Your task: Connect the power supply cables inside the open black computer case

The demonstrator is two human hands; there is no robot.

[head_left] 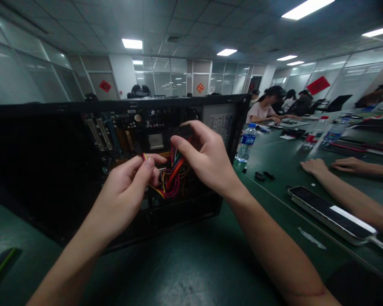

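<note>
Green desk (pixel 194 263): multicoloured wires (pixel 172 176) inside open black computer case (pixel 51 170) are pinched by left hand (pixel 127 191), by right hand (pixel 207 161) at one o'clock.

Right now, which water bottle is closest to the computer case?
The blue-labelled bottle right beside the case; the other bottles stand farther right.

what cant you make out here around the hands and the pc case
Head view only:
- Where the bundle of red, yellow and orange wires ends: covered by the left hand and right hand.
- The small black plug in the right hand: mostly behind its fingers.
- Left half of the open black metal computer case: too dark.
- Print on the white label inside the case: too small.
</note>
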